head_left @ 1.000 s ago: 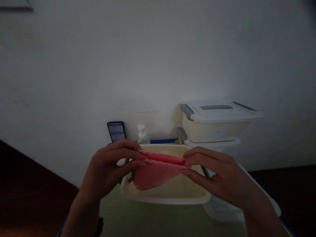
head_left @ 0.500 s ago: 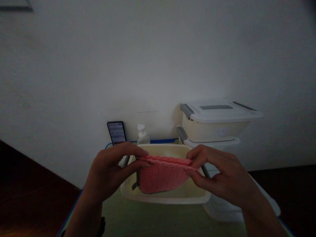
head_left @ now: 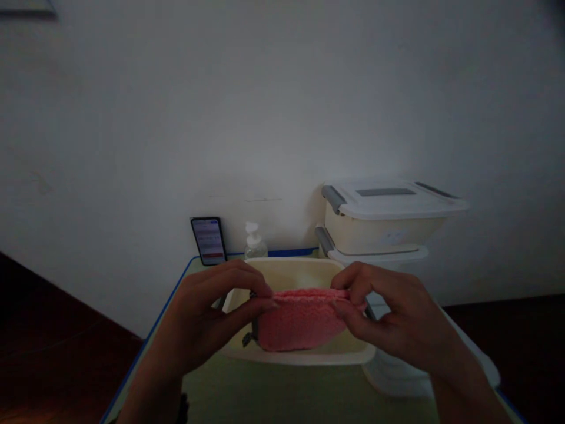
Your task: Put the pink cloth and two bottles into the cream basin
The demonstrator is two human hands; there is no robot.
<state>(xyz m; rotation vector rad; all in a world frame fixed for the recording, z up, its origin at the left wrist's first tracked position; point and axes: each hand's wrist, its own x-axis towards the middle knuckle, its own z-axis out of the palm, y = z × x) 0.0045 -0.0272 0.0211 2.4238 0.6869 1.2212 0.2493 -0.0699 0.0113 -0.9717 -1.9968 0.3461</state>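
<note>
A pink, fuzzy-textured zippered pouch hangs over an open cream plastic bin, its folded edge uppermost. My left hand pinches the left end of that edge between thumb and fingers. At the other end my right hand grips the edge the same way. A dark zipper runs down the pouch's left side, with a zipper pull dangling at its lower corner. The pouch hides part of the bin's inside.
Behind the bin a phone leans on the wall beside a clear pump bottle. Lidded storage boxes are stacked at the right. A white lid lies to the right of the bin on the green table with blue edging.
The pouch has shifted slightly right and down. Its top edge, gaping a second ago, is now pressed closer together. Both hands have kept hold of it.
</note>
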